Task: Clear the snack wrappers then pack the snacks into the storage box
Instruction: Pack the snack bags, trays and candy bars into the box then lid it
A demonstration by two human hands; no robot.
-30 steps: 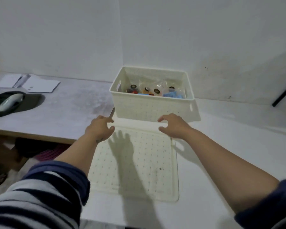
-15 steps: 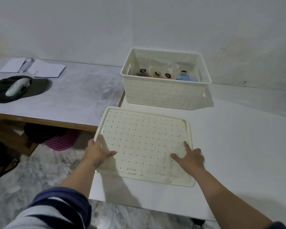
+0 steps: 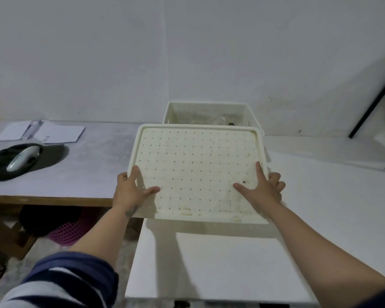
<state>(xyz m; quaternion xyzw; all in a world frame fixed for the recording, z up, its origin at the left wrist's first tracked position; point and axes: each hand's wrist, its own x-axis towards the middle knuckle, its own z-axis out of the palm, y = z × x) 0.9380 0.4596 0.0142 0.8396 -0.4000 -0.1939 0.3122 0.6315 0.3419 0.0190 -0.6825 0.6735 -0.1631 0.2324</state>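
Fingers of both hands clamp the 2 side edges of the lid [image 3: 196, 172]: thumbs lie flat across its top face while the other fingers curl under the rim, so the left hand [image 3: 129, 192] grips the left edge and the right hand [image 3: 262, 192] grips the right one. Raised clear of the white table [image 3: 320, 196], the lid hangs in front of the storage box [image 3: 252, 116] and hides most of it.

Going left to right: a black cloth [image 3: 0, 167] lies crumpled on the grey marbled desk [image 3: 76, 170], with a smooth, pale, elongated device [image 3: 22, 161] resting on it. Behind them sit loose white papers [image 3: 53, 133] (any print on them is too small to read). Under the desk's wooden edge shows a pink mesh basket [image 3: 69, 232].

Next comes the lid itself, a cream plastic rectangle with rounded corners, a raised rim and a regular grid of small round holes; brownish stains mark its near edge. Matching cream plastic forms the box behind, open-topped, with clear crinkled snacks [image 3: 222, 120] just visible inside near its far wall. At the far right, a black metal frame [image 3: 373, 103] leans up along the white wall. No brand or label is readable anywhere.
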